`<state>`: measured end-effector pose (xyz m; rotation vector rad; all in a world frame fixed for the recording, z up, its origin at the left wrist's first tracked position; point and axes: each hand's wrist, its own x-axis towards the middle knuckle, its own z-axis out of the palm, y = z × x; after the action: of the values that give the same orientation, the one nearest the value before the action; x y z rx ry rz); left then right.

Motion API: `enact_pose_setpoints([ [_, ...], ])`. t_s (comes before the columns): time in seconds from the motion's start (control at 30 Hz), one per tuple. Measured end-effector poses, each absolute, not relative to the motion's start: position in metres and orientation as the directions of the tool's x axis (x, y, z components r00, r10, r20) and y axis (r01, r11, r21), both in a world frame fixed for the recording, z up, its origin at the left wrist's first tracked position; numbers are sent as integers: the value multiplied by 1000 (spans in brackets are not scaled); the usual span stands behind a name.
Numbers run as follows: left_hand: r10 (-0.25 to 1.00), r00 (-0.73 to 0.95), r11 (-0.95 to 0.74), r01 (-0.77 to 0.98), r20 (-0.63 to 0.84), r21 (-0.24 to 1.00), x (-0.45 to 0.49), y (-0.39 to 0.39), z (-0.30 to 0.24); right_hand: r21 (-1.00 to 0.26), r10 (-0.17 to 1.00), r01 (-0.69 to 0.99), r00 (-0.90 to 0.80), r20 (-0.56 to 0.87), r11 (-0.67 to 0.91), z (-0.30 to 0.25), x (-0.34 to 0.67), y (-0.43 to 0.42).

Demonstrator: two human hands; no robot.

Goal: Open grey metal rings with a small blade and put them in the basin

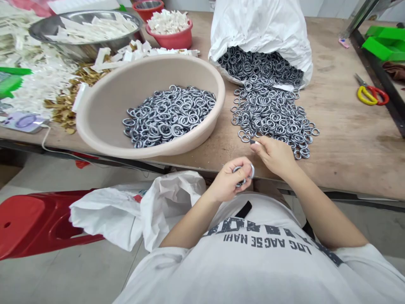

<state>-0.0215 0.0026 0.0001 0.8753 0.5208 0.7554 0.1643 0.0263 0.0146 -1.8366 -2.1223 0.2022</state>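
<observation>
My left hand [230, 179] is curled closed around a few metal rings [244, 173] just off the table's front edge. My right hand [274, 154] rests on the table with fingers pinched at the near edge of a loose pile of metal rings [274, 116]; what the fingertips grip is too small to name. The pile spills from a white sack [259, 29] lying open behind it. To the left stands a beige plastic basin [104, 105] with many rings [169, 116] inside.
A steel bowl [41, 27] and a red bowl [174, 40] of white plastic pieces stand at the back left, with loose white and brass parts around. Scissors [370, 93] lie at the right. A red stool [38, 223] and a white bag [126, 211] sit below the table.
</observation>
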Motion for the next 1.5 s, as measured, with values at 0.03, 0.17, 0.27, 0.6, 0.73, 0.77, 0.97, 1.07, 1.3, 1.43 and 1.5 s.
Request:
enact_pose_setpoints([
  [0.03,807,577,415,-397,-128,819,-24,4,2,-277,982,947,-125,140,160,11,160,36],
  [0.17,878,434,414,-476,-202,776,-31,13,7,-141,991,982,-118,69,127,5,141,61],
  [0.27,902,362,402,-500,-236,767,-33,18,5,-217,990,968,-111,90,128,6,139,60],
  [0.6,949,276,253,-373,-154,893,-1,18,-9,-992,978,-64,-183,-95,-108,14,163,-4],
  [0.73,944,313,204,-311,-103,928,9,12,-8,-955,976,-247,-176,-125,-167,9,158,-11],
  [0.77,943,319,200,-307,-97,930,10,10,-7,-946,979,-278,-164,-123,-165,7,156,-11],
  [0.97,939,324,232,-340,-119,911,13,6,-5,-954,997,-291,-4,-78,-76,0,141,-18],
  [1.07,937,321,255,-357,-139,899,13,6,-4,-953,996,-290,-9,-86,-85,-1,136,-19],
  [1.3,914,379,263,-287,-143,921,8,6,-2,-991,987,76,115,114,106,8,154,-10],
  [1.43,926,338,281,-312,-170,908,4,7,1,-783,946,545,-64,318,300,16,167,-21],
  [1.5,926,327,295,-309,-190,904,4,8,2,-637,918,676,-165,359,371,17,169,-29],
])
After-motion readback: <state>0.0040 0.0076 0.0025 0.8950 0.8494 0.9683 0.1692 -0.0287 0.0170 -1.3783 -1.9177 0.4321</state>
